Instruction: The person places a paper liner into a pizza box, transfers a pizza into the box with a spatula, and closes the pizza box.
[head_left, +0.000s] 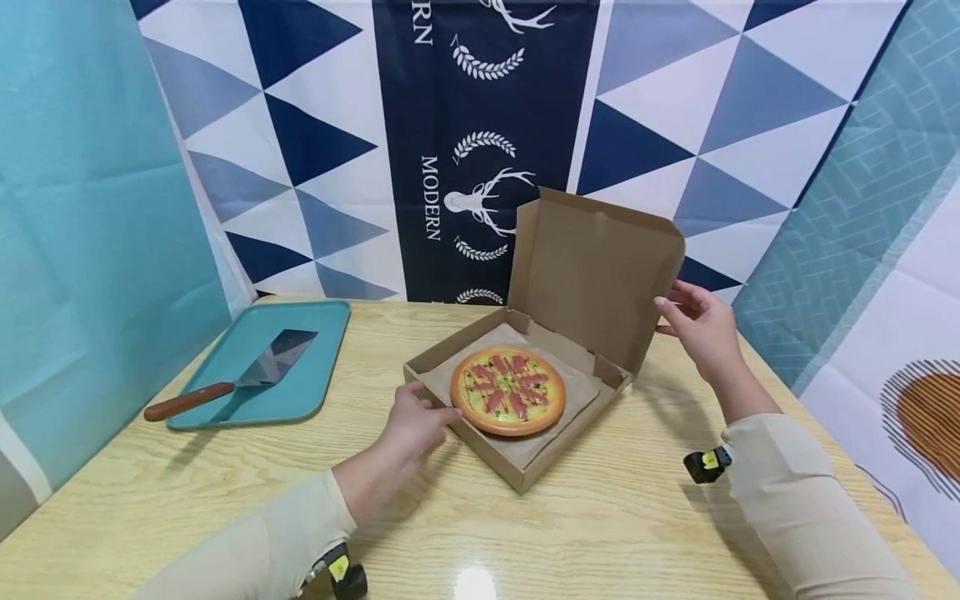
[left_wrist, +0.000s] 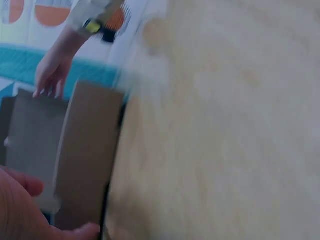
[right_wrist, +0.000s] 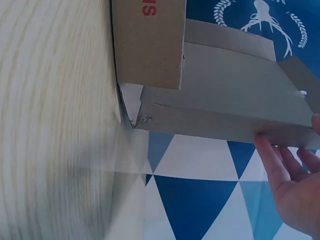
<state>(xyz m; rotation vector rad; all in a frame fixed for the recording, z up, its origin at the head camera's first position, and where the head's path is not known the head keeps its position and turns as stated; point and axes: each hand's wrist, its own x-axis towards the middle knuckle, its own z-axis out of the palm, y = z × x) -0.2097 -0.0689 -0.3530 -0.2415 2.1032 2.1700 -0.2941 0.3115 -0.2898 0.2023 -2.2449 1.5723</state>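
Note:
A cardboard pizza box [head_left: 491,457] stands on the table with its lid [head_left: 600,258] raised at the back. Inside, on brown paper [head_left: 581,385], lies a round pizza [head_left: 507,390] with red strips of topping. My left hand [head_left: 416,429] grips the box's front left wall; in the left wrist view, thumb and a finger [left_wrist: 25,181] lie on either side of that wall [left_wrist: 87,150]. At the right, my right hand [head_left: 699,325] holds the lid's side edge. Its fingers [right_wrist: 272,162] press the lid's outer side in the right wrist view, where the thumb is mostly cut off.
A teal tray [head_left: 300,392] sits at the table's left. Across it lies a pizza server [head_left: 273,360] with a metal blade, its wooden handle [head_left: 187,402] reaching past the tray's edge. Patterned cloth [head_left: 322,150] hangs behind the table [head_left: 570,542].

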